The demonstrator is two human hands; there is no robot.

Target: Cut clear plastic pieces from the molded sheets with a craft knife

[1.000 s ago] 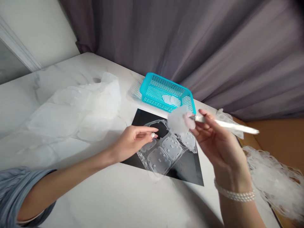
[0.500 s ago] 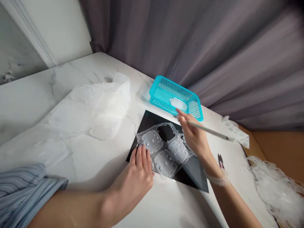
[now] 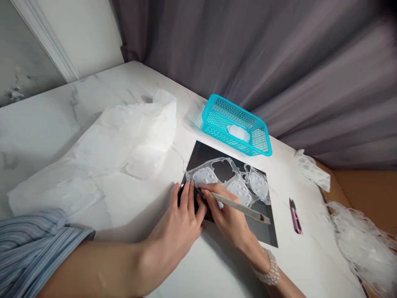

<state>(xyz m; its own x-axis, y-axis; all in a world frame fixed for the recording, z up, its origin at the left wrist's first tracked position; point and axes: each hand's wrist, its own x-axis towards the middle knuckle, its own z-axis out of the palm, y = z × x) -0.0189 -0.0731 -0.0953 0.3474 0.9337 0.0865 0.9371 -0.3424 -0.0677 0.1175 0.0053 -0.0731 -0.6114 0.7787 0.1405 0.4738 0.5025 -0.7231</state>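
A black board (image 3: pixel 259 229) lies on the marble table, bearing a translucent sheet (image 3: pixel 240 190) of whitish rounded panels with small raised marks and an open cut-out. My left hand (image 3: pixel 180 217) rests on the board's near left corner, fingers stretched out and pressing down the sheet's edge. Closed in a pen-like grip, my right hand (image 3: pixel 228 211) holds a slim, flat, grey-handled tool (image 3: pixel 245 210). Its dark tip points toward my left fingertips, over the sheet's left part. Both hands cover the lower left of the sheet, and whether the tip touches it I cannot tell.
Beyond the board stands a blue plastic basket (image 3: pixel 235 145) with a white piece (image 3: pixel 238 133) inside. Pink-handled thread snips (image 3: pixel 296 217) lie to the right. Crumpled translucent wrapping (image 3: pixel 124 136) spreads on the left. Clear scrap strips (image 3: pixel 362 244) fill a cardboard box (image 3: pixel 366 186) at right.
My right hand has moved left and down with the tool, from near the basket to beside my left fingers. The snips and the sheet's right panel now show fully.
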